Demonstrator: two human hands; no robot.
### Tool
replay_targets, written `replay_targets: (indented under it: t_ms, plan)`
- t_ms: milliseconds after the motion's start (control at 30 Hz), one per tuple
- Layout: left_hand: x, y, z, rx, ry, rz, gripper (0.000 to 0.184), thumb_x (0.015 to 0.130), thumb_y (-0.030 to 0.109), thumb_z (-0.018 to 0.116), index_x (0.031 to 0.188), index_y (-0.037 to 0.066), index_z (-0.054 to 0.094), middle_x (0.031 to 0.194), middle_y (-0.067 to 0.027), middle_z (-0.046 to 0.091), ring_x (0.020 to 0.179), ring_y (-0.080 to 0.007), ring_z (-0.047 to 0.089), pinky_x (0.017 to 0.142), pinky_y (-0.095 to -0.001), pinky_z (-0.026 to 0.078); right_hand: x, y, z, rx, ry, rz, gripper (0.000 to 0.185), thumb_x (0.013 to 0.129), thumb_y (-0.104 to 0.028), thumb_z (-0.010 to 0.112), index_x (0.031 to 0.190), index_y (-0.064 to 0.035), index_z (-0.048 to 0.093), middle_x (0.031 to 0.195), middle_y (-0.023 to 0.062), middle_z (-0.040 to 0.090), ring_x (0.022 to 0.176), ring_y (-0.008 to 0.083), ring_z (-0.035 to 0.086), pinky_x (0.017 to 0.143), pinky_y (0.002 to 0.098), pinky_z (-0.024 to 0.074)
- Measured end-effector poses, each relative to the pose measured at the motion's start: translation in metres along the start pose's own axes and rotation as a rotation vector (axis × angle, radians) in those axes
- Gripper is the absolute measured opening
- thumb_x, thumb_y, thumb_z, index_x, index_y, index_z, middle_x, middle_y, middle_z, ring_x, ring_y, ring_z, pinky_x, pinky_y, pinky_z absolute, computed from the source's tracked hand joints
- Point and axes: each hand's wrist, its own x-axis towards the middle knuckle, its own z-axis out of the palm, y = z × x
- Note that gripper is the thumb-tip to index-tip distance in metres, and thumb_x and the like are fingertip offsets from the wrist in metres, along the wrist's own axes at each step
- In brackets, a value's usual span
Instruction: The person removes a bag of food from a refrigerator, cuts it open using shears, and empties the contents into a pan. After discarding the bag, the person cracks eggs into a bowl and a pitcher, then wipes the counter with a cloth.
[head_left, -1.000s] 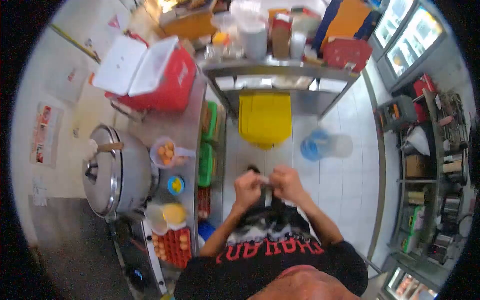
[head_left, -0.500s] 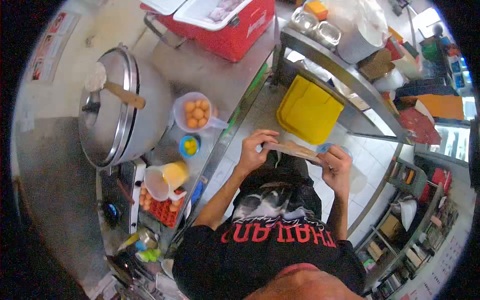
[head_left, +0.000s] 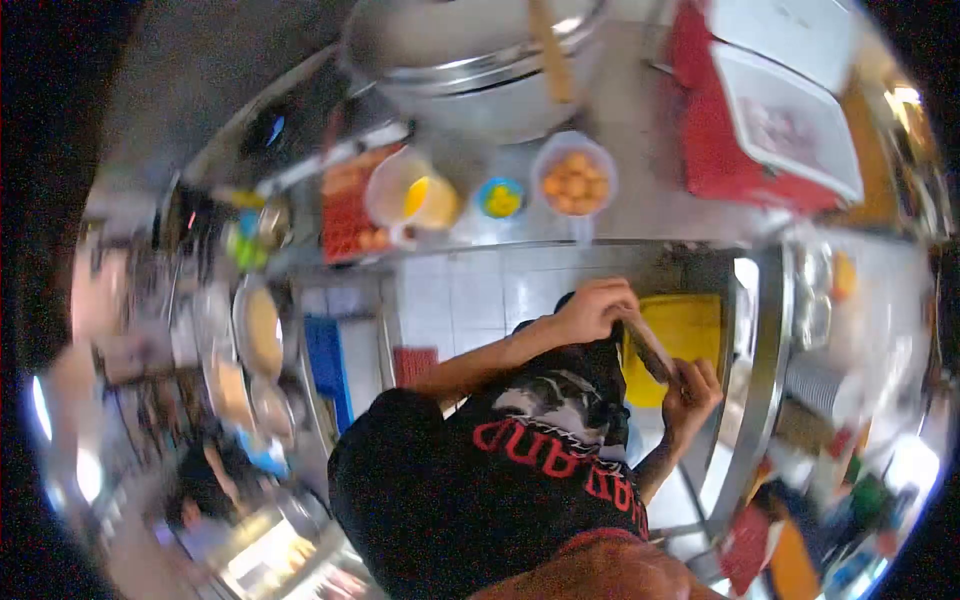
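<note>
A: Where is the thin flat piece (head_left: 650, 347)?
B: B/w L hand (head_left: 598, 311) and R hand (head_left: 693, 394), fingers of both pinching its ends, over yellow bin (head_left: 692, 325). Could drop, I think, if one grip loosens.

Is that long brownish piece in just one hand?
No, the left hand holds one end of the long brownish piece, the right hand the other.

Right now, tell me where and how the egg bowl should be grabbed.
Take the egg bowl by its handle, probably best from the person's side of the counter: the handle juts toward that edge, away from the eggs.
</note>
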Motion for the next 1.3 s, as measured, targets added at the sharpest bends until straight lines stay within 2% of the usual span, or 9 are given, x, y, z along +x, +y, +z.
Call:
replay_targets:
  t_ms: [300, 433, 567, 700, 967, 1100, 1200, 1267, 1300]
  plan:
    - [-0.037, 0.009, 0.019, 0.153, 0.095, -0.178, 0.026, 0.059, -0.011, 0.058, 0.078, 0.005, 0.065, 0.077, -0.0091, 0.054, 0.079, -0.0298, 0.057, 0.07, -0.0381, 0.047, 0.033, 0.022, -0.014, 0.051, -0.436, -0.067, 0.012, 0.068, 0.005, 0.069, 0.079, -0.0002, 0.066, 0.067, 0.0117, 0.054, 0.06, 0.0272, 0.056, 0.055, 0.0338, 0.0427]
    - [-0.052, 0.007, 0.026, 0.137, 0.163, -0.168, 0.022, 0.06, -0.007, 0.063, 0.077, 0.008, 0.065, 0.074, -0.006, 0.057, 0.081, -0.0287, 0.057, 0.072, -0.0408, 0.045, 0.05, 0.03, -0.007, 0.184, -0.537, -0.263, 0.014, 0.07, 0.007, 0.066, 0.082, -0.0004, 0.066, 0.069, 0.0124, 0.056, 0.065, 0.0299, 0.059, 0.058, 0.033, 0.045]
    - [-0.064, 0.011, 0.03, 0.45, 0.185, -0.248, 0.02, 0.061, -0.003, 0.064, 0.077, 0.01, 0.063, 0.074, -0.0055, 0.057, 0.077, -0.0284, 0.055, 0.067, -0.0391, 0.037, 0.054, 0.053, 0.016, 0.231, -0.6, -0.393, 0.022, 0.059, 0.006, 0.063, 0.079, -0.0026, 0.065, 0.068, 0.0122, 0.052, 0.063, 0.0306, 0.054, 0.057, 0.0367, 0.0425]
    - [-0.076, -0.003, 0.016, 0.557, 0.226, -0.204, 0.018, 0.062, -0.003, 0.065, 0.076, 0.008, 0.061, 0.075, -0.007, 0.058, 0.077, -0.0289, 0.056, 0.071, -0.041, 0.042, 0.052, 0.049, 0.024, 0.207, -0.637, -0.38, 0.027, 0.054, 0.001, 0.064, 0.079, -0.0088, 0.066, 0.069, 0.0089, 0.049, 0.067, 0.0306, 0.053, 0.059, 0.0405, 0.0393]
    - [-0.11, 0.012, -0.067, 0.293, 0.323, -0.352, 0.029, 0.062, -0.015, 0.057, 0.084, 0.002, 0.067, 0.08, -0.0109, 0.064, 0.08, -0.0285, 0.06, 0.07, -0.0343, 0.048, 0.054, -0.039, 0.077, 0.353, -0.605, -0.509, 0.014, 0.063, 0.006, 0.068, 0.074, -0.0016, 0.066, 0.063, 0.0103, 0.05, 0.057, 0.0282, 0.053, 0.052, 0.0356, 0.0417]
    - [-0.174, -0.026, -0.132, 0.344, 0.701, -0.419, 0.021, 0.071, -0.013, 0.058, 0.084, 0.001, 0.067, 0.083, -0.0091, 0.067, 0.084, -0.0233, 0.063, 0.078, -0.0332, 0.05, 0.042, -0.108, 0.135, 0.326, -0.646, -0.553, 0.012, 0.065, 0.004, 0.069, 0.075, -0.0028, 0.067, 0.064, 0.01, 0.055, 0.057, 0.027, 0.055, 0.051, 0.0364, 0.0426]
    - [-0.264, -0.105, -0.17, -0.423, 1.283, -0.584, 0.033, 0.085, 0.006, 0.064, 0.117, 0.006, 0.059, 0.096, -0.0052, 0.066, 0.093, -0.023, 0.061, 0.088, -0.0364, 0.049, 0.03, -0.175, 0.19, 0.366, -0.729, -0.534, 0.014, 0.069, 0.004, 0.067, 0.082, -0.0022, 0.069, 0.069, 0.0109, 0.06, 0.058, 0.0267, 0.057, 0.053, 0.0342, 0.0449]
    - [-0.31, -0.121, -0.173, -1.415, 1.236, -0.455, 0.05, 0.09, 0.031, 0.061, 0.132, 0.006, 0.047, 0.114, -0.0091, 0.063, 0.104, -0.0257, 0.059, 0.096, -0.0447, 0.046, 0.009, -0.234, 0.227, 0.476, -0.788, -0.53, 0.016, 0.071, 0.005, 0.066, 0.085, -0.0012, 0.069, 0.071, 0.0115, 0.061, 0.058, 0.0247, 0.059, 0.053, 0.032, 0.0456]
    - [-0.318, -0.118, -0.166, -1.366, 1.047, -0.318, 0.063, 0.09, 0.05, 0.054, 0.132, 0.003, 0.046, 0.127, -0.0122, 0.056, 0.114, -0.0293, 0.055, 0.099, -0.0528, 0.043, -0.007, -0.256, 0.247, 0.51, -0.846, -0.501, 0.016, 0.071, 0.005, 0.066, 0.085, -0.0011, 0.069, 0.072, 0.0112, 0.063, 0.058, 0.0218, 0.059, 0.053, 0.0306, 0.0453]
